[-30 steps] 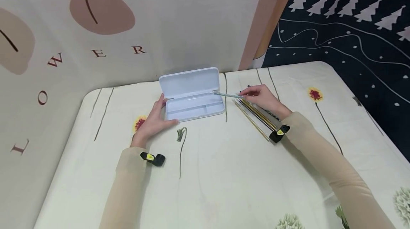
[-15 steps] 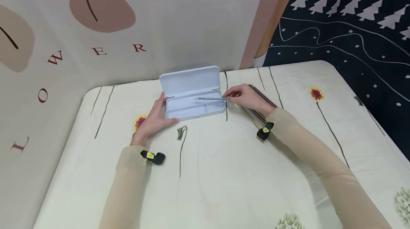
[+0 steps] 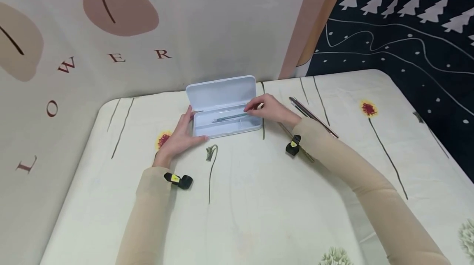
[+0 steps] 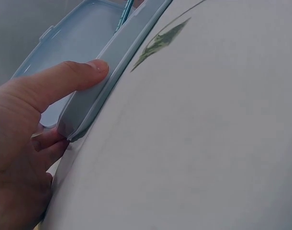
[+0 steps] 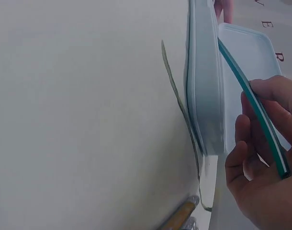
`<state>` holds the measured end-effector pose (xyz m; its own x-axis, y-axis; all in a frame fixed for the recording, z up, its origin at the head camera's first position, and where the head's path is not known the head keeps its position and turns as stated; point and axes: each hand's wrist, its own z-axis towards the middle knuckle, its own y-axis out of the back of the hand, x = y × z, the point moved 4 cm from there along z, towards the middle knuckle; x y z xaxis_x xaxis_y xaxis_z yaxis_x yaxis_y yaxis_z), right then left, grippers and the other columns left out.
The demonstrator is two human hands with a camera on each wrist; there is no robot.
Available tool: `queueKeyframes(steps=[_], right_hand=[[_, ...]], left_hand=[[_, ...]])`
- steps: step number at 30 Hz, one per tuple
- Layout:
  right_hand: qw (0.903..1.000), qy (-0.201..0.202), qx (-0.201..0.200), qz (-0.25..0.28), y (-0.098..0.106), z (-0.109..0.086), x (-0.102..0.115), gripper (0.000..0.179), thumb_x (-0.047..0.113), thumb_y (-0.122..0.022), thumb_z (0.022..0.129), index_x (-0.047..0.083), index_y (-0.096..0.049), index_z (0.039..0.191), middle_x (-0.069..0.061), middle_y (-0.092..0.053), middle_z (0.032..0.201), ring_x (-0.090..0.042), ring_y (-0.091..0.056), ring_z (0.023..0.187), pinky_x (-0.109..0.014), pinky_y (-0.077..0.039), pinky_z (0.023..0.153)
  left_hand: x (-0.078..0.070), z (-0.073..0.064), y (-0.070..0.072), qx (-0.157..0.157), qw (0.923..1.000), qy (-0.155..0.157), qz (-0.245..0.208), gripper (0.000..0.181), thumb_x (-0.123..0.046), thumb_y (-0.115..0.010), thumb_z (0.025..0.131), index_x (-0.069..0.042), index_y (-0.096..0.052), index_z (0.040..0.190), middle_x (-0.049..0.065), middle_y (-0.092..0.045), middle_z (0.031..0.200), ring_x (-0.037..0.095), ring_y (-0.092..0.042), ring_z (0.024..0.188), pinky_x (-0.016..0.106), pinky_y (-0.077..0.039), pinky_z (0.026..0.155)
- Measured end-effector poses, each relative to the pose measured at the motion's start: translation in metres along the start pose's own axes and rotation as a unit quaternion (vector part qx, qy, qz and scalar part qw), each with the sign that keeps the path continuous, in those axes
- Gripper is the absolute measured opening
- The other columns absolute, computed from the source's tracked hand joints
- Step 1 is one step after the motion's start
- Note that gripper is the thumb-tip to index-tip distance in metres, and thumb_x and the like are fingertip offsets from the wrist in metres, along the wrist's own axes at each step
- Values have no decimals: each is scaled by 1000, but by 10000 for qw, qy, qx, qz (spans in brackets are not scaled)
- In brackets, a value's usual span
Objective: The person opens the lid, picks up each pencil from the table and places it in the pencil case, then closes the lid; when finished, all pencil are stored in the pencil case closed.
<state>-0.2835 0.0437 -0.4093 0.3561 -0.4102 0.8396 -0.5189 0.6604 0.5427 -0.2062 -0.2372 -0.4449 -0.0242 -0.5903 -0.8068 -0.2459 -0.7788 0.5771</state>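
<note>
An open light-blue pencil case [image 3: 221, 94] stands near the back of the table, its lid raised towards the wall. My left hand [image 3: 179, 135] grips the case's left end, thumb on the front edge and fingers round the side, as the left wrist view also shows on the case wall [image 4: 84, 108]. Over the right end of the case, my right hand [image 3: 272, 109] pinches a teal pencil [image 3: 227, 118]. In the right wrist view the pencil [image 5: 253, 103] slants between thumb and fingers, its far end over the case. A divider splits the case's base into compartments.
To the right lie dark, shiny sticks like pencils or pens [image 3: 314, 117]. A gold stick [image 3: 309, 156] shows partly under my right wrist. The cloth-covered table [image 3: 259, 207] meets a printed wall cloth [image 3: 222, 22] right behind the case.
My right hand has moved left from the loose sticks with the teal pencil, bringing it over the case's base. My left hand has kept its place on the case.
</note>
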Motion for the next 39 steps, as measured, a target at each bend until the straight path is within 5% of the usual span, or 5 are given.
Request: queueKeyframes(steps=[17,39], right_hand=[[9992,307,117,-208,-31,24,7,9,0,-67,88,-2,-74,94,-9,-71,94,-18,-57,81,-25,-44,73],[9995,231,-221,-34,-24,6,5,14,0,-65,89,-3,-72,100,-10,-70,98,-19,-58,83,-26,-48,75]], left_hand=[[-2,0,-1,-86,9999,-58,-44,117,-24,-81,79,-14,7,155,14,-18,155,25,-10,144,49,-9,115],[1,1,-1,-87,10000,-33,1,118,-24,-81,79,-15,8,155,14,-18,156,26,-10,145,50,-8,115]])
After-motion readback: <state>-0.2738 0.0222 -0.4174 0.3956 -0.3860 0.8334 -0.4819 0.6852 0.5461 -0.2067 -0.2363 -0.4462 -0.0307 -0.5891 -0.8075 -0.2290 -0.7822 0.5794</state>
